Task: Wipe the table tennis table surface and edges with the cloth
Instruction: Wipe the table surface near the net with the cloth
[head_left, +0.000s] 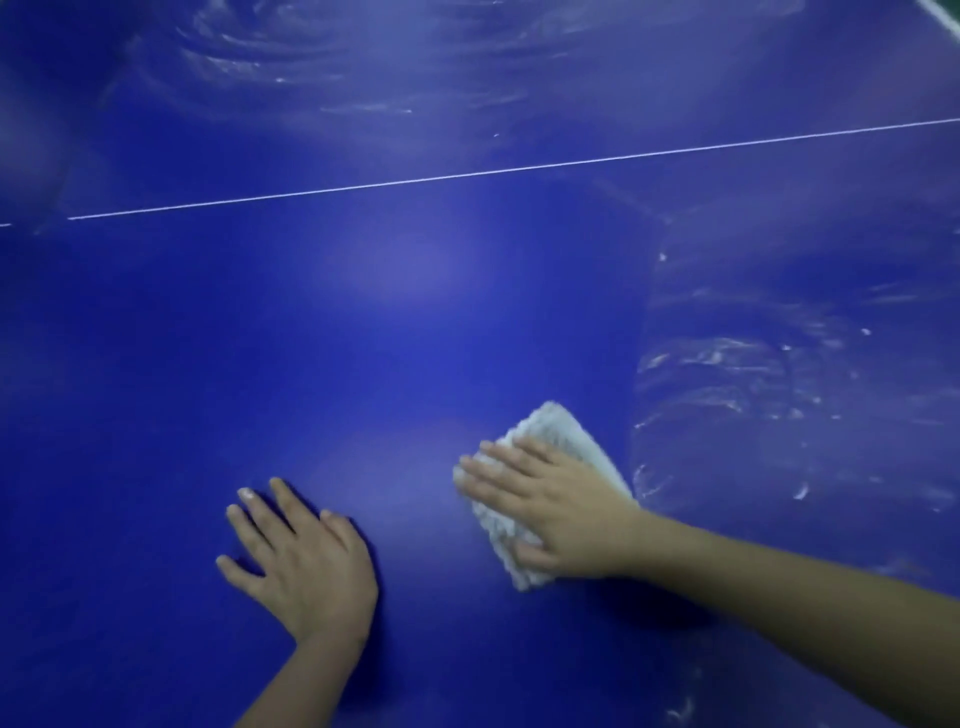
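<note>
The cloth (558, 428) lies on the table (311, 312) at about 5 o'clock from the middle of the view, folded into a small white pad. The right hand (563, 512) presses flat on it, fingers straight and pointing toward 10 o'clock. It grips nothing; the palm alone pins the pad. At 8 o'clock from the cloth, well apart, the left hand (306, 561) rests flat on the bare blue top, fingers spread, holding nothing.

The cloth looks soft, nubbly and light, so it will likely bunch or slip out unless weight stays over its middle. A flat palm with the thumb on the near edge seems the best hold. The top looks hard and smooth, so the pad should glide easily.

White smears (753, 374) begin just past the cloth at 3 o'clock, and more swirls (311, 67) lie at 12 o'clock beyond the line (467, 174). The edges appear not yet reached.
</note>
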